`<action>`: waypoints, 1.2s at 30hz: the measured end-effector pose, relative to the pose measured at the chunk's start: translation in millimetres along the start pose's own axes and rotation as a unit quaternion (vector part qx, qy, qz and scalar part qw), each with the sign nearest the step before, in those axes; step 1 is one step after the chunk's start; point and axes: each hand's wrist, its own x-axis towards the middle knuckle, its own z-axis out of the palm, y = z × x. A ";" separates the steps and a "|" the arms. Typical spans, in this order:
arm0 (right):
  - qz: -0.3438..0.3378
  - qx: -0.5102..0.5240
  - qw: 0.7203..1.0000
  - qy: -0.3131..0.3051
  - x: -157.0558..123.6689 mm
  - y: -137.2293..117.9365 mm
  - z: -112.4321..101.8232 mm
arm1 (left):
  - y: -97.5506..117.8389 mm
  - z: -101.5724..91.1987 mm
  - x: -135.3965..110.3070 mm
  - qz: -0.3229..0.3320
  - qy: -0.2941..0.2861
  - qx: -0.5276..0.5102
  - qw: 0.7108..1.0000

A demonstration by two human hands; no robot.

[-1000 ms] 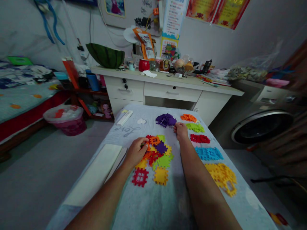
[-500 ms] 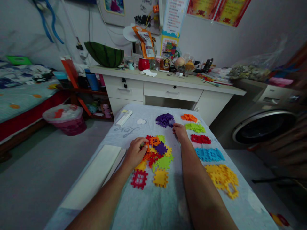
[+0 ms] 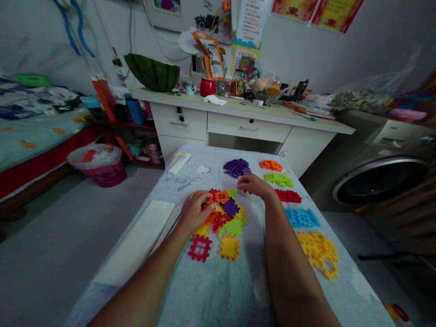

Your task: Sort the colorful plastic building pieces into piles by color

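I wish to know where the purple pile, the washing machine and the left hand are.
Purple pile (image 3: pixel 236 168): head view, middle pieces.
Washing machine (image 3: pixel 379 181): head view, round door.
Left hand (image 3: pixel 195 209): head view, back of hand.

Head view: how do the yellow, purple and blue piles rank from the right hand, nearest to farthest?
1. Purple pile, just beyond the right hand.
2. Blue pile, to the right.
3. Yellow pile, also right, below the blue in the picture.
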 end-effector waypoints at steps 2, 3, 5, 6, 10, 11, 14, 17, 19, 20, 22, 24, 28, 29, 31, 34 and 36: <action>0.010 -0.088 0.992 -0.093 -3.6 -13.2 3.9 | 0.9 -0.3 -0.4 0.007 -0.010 0.007 1.000; 0.018 -0.128 0.984 -0.124 -4.4 -19.0 7.3 | 1.3 -0.5 -0.6 0.008 -0.013 0.010 1.000; 0.038 -0.190 0.969 -0.154 -4.2 -28.0 15.6 | 2.0 -0.7 -0.9 0.005 -0.016 0.015 1.000; 0.048 -0.215 0.962 -0.160 -3.6 -31.1 19.7 | 2.2 -0.8 -1.0 0.002 -0.016 0.016 1.000; 0.050 -0.272 0.950 -0.145 -1.9 -36.5 29.2 | 2.5 -0.9 -0.9 -0.002 -0.015 0.015 1.000; 0.046 -0.276 0.949 -0.143 -2.2 -36.8 29.4 | 2.6 -1.0 -0.7 -0.003 -0.015 0.015 1.000; 0.057 -0.261 0.953 -0.143 -5.2 -37.5 26.7 | 2.7 -1.3 -0.5 -0.003 -0.018 0.011 1.000; 0.072 -0.236 0.957 -0.151 -8.9 -38.7 23.6 | 2.6 -1.6 -0.2 0.001 -0.022 0.004 1.000; 0.063 -0.238 0.958 -0.146 -9.9 -40.0 24.1 | 2.4 -1.6 -0.1 0.002 -0.022 0.002 1.000; 0.057 -0.245 0.957 -0.141 -9.8 -40.8 25.6 | 2.3 -1.5 0.0 0.002 -0.021 0.003 1.000; 0.044 -0.265 0.954 -0.133 -8.5 -42.5 30.8 | 2.0 -1.3 0.3 0.002 -0.018 0.005 1.000; 0.033 -0.287 0.948 -0.130 -6.8 -44.1 37.3 | 1.8 -0.9 0.5 0.001 -0.016 0.006 1.000; 0.012 -0.327 0.937 -0.121 -6.8 -46.8 44.4 | 0.7 -0.5 0.7 0.000 -0.016 0.004 1.000; 0.009 -0.331 0.936 -0.116 -7.6 -47.2 43.8 | 0.3 -0.5 0.6 0.001 -0.015 0.004 1.000; 0.006 -0.329 0.938 -0.107 -9.2 -47.2 39.9 | -0.4 -0.5 0.2 0.003 -0.015 0.003 1.000; -0.002 -0.300 0.947 -0.112 -10.6 -44.3 29.4 | 0.1 -1.1 -0.3 0.004 -0.017 0.002 1.000; -0.011 -0.254 0.959 -0.129 -11.4 -39.8 20.8 | 1.5 -1.8 -0.4 0.002 -0.014 0.002 1.000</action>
